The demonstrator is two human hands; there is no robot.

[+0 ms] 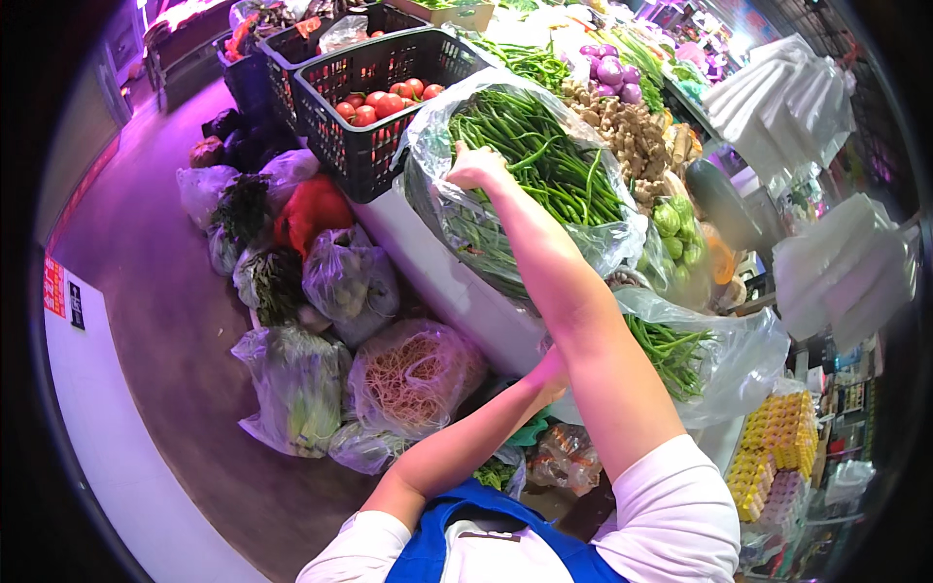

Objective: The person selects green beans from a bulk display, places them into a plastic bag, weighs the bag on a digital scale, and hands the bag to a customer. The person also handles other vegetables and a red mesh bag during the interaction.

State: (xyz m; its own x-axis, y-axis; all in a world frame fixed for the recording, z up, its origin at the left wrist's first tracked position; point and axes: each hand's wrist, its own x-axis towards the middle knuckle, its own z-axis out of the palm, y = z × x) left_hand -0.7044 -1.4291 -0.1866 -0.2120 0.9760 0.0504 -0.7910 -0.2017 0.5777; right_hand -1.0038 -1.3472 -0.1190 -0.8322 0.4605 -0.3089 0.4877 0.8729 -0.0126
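Note:
My right hand (477,166) reaches forward to the left edge of a heap of long green chili peppers (543,138). The peppers lie in a large clear plastic bag (455,218) with its mouth spread wide. Curled fingers rest at the bag's edge; whether they grip the plastic or a pepper cannot be made out. My left hand (555,370) is mostly hidden under my right arm, low at the counter's near side. Just right of that arm, a smaller clear plastic bag (736,364) holds more long green vegetables (667,357).
A black plastic crate (342,146) of tomatoes (388,106) stands left of the peppers. Ginger (627,138), purple onions (611,73) and a green gourd (718,197) lie to the right. Bagged vegetables (350,277) crowd the floor. White plastic bags (787,109) hang at right, above yellow egg trays (780,430).

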